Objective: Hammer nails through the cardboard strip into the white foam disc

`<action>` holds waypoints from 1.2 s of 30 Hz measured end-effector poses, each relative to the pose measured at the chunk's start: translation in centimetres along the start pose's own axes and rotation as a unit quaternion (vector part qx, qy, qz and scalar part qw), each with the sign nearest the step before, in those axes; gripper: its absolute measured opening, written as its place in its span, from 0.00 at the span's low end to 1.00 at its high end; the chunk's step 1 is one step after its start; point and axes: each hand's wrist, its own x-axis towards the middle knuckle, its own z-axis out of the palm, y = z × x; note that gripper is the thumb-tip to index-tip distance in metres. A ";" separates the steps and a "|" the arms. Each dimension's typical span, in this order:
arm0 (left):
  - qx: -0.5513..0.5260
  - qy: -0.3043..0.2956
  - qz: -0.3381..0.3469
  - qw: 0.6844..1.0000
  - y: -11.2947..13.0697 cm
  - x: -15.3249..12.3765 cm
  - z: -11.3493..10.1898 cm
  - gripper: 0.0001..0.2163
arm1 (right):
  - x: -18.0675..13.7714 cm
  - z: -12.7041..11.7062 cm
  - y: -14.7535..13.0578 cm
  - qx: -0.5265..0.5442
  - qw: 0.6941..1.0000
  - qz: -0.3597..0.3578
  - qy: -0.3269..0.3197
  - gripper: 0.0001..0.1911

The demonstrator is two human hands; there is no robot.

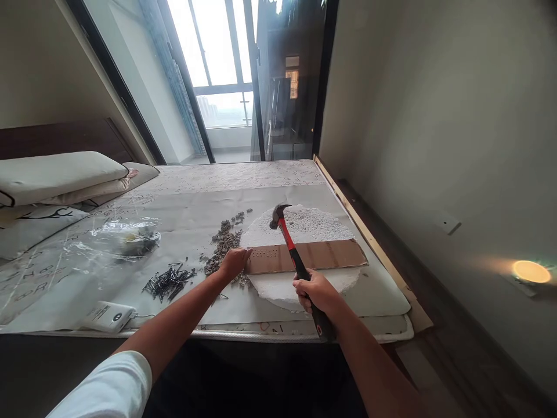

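Note:
My right hand [317, 292] is wrapped round the black grip of a claw hammer [287, 235] with a red and black handle. Its steel head is raised over a strip of brown cardboard [324, 255]. At the strip's left end is my left hand [235, 261], fingers pinched together; whatever is between the fingertips is too small to make out. Rows of small dots or holes mark the cardboard near that hand. Beneath the strip lies a rough white foam disc [304, 223]. Left of my left hand is a pile of dark nails [169, 281].
Grey gravel-like bits [224, 238] lie beside the foam. Further left are a clear plastic bag [126, 238] and a white device [108, 316] with a cable. Everything rests on a covered mattress [183, 203] with a wooden edge board [361, 226]. Pillows [61, 174] are stacked at left.

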 end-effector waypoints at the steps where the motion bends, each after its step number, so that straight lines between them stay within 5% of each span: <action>1: 0.000 0.000 0.004 1.000 0.0 0.0 0.1 0.20 | -0.1 0.0 0.0 -0.004 1.000 0.002 0.000 0.11; 19: 0.011 0.095 0.037 0.995 -0.4 -0.5 2.2 0.19 | -1.1 1.4 0.3 -0.045 0.998 0.025 -0.022 0.10; 36: 0.024 0.082 0.052 0.995 -0.6 -0.8 2.9 0.16 | -2.0 2.7 1.2 -0.122 0.991 0.022 -0.040 0.12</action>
